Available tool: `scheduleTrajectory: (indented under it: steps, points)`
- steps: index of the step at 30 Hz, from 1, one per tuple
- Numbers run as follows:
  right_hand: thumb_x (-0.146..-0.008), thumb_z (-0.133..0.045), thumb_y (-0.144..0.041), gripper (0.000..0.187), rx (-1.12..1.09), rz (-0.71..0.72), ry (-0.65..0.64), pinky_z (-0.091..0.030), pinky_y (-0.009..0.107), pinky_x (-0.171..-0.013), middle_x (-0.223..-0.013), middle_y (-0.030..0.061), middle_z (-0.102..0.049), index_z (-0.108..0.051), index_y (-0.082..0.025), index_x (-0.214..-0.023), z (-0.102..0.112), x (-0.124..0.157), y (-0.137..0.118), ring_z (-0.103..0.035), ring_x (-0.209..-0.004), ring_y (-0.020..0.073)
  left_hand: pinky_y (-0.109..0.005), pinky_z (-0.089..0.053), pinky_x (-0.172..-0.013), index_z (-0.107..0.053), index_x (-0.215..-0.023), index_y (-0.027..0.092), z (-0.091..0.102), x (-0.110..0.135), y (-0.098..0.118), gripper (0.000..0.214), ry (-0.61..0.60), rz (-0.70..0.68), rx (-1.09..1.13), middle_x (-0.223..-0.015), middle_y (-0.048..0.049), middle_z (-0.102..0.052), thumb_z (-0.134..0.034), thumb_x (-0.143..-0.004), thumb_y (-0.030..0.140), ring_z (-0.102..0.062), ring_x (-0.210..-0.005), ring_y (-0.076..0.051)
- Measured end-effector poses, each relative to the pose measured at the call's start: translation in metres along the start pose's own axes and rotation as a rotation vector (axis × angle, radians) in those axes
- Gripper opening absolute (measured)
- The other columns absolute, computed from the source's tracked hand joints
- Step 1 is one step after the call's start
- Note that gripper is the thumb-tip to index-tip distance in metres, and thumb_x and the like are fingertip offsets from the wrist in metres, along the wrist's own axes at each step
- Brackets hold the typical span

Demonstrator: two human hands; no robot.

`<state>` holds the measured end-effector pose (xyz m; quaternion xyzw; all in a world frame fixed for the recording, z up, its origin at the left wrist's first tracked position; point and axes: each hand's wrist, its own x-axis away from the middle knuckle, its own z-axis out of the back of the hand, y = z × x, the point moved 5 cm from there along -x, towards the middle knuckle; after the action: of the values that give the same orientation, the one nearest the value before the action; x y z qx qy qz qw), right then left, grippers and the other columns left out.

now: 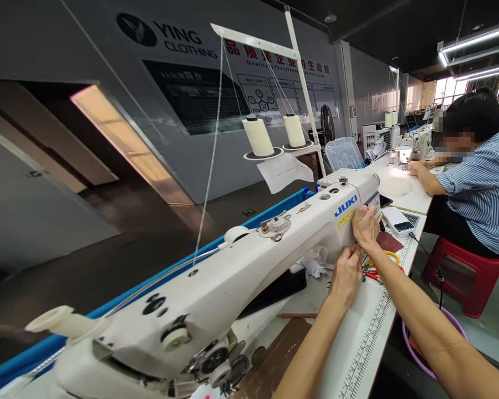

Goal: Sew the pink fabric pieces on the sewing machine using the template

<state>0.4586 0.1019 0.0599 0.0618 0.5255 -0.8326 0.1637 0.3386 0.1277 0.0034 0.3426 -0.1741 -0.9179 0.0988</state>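
Observation:
A white JUKI sewing machine (pixel 249 260) stretches across the table (pixel 370 327) from lower left to upper right. My right hand (pixel 365 226) rests against the machine's far end near the yellow label, fingers curled and pressed on the casing. My left hand (pixel 346 272) is just below it, closed against the machine's lower edge; what it pinches is hidden. Red-handled scissors (pixel 374 275) and a yellow-handled tool (pixel 388 256) lie on the table beside my hands. A dark red fabric piece (pixel 388 242) lies a little farther along.
Two white thread cones (pixel 258 136) stand on a rack behind the machine. A person in a striped shirt (pixel 480 188) sits on a red stool (pixel 466 277) at the adjoining machine. A purple basin (pixel 434 343) is on the floor at right. A blue rail (pixel 274 210) edges the table.

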Motion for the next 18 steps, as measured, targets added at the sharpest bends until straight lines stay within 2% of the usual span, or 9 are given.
scheduleTrajectory:
  steps: [6, 10, 13, 15, 18]
  points:
    - [-0.097, -0.026, -0.042, 0.035, -0.030, -0.031, -0.002, -0.044, 0.047, -0.075, -0.087, 0.0149, -0.066, -0.047, -0.017, -0.110, 0.001, 0.000, 0.000, -0.063, -0.087, 0.0367, -0.037, -0.057, -0.093, -0.066, -0.114, 0.017, -0.001, 0.001, 0.002, 0.035, -0.027, 0.013, 0.016, -0.105, -0.0109, -0.067, -0.044, -0.089, 0.005, -0.068, -0.099, -0.022]
    - [-0.098, -0.027, -0.049, 0.043, -0.084, -0.051, -0.032, -0.045, 0.047, -0.077, -0.092, 0.0189, -0.066, -0.044, -0.013, -0.115, 0.005, 0.006, 0.001, -0.064, -0.092, 0.0381, -0.044, -0.055, -0.097, -0.060, -0.123, 0.015, 0.001, 0.006, 0.008, 0.037, -0.053, 0.025, 0.026, -0.115, -0.0153, -0.064, -0.047, -0.089, 0.011, -0.064, -0.108, -0.027]
    - [-0.095, -0.035, -0.055, 0.054, -0.147, -0.020, -0.071, -0.046, 0.046, -0.076, -0.089, 0.0189, -0.066, -0.039, -0.008, -0.123, 0.012, 0.027, 0.001, -0.065, -0.091, 0.0383, -0.050, -0.055, -0.096, -0.056, -0.128, 0.012, 0.004, 0.011, 0.014, 0.042, -0.073, 0.027, 0.046, -0.123, -0.0196, -0.061, -0.049, -0.087, 0.012, -0.061, -0.114, -0.032]
    - [-0.091, -0.045, -0.053, 0.060, -0.201, 0.047, -0.094, -0.047, 0.044, -0.077, -0.081, 0.0125, -0.066, -0.034, -0.008, -0.130, 0.019, 0.050, -0.001, -0.066, -0.088, 0.0352, -0.049, -0.055, -0.097, -0.053, -0.132, 0.013, 0.007, 0.012, 0.019, 0.045, -0.078, 0.017, 0.082, -0.127, -0.0188, -0.060, -0.050, -0.088, 0.014, -0.059, -0.117, -0.033]
    - [-0.090, -0.045, -0.040, 0.052, -0.289, 0.177, -0.117, -0.049, 0.038, -0.072, -0.069, 0.0016, -0.062, -0.033, -0.012, -0.132, 0.026, 0.090, -0.006, -0.065, -0.073, 0.0267, -0.041, -0.056, -0.096, -0.053, -0.132, 0.016, 0.011, 0.010, 0.026, 0.037, -0.061, 0.005, 0.158, -0.124, -0.0132, -0.063, -0.049, -0.095, 0.021, -0.060, -0.114, -0.028]
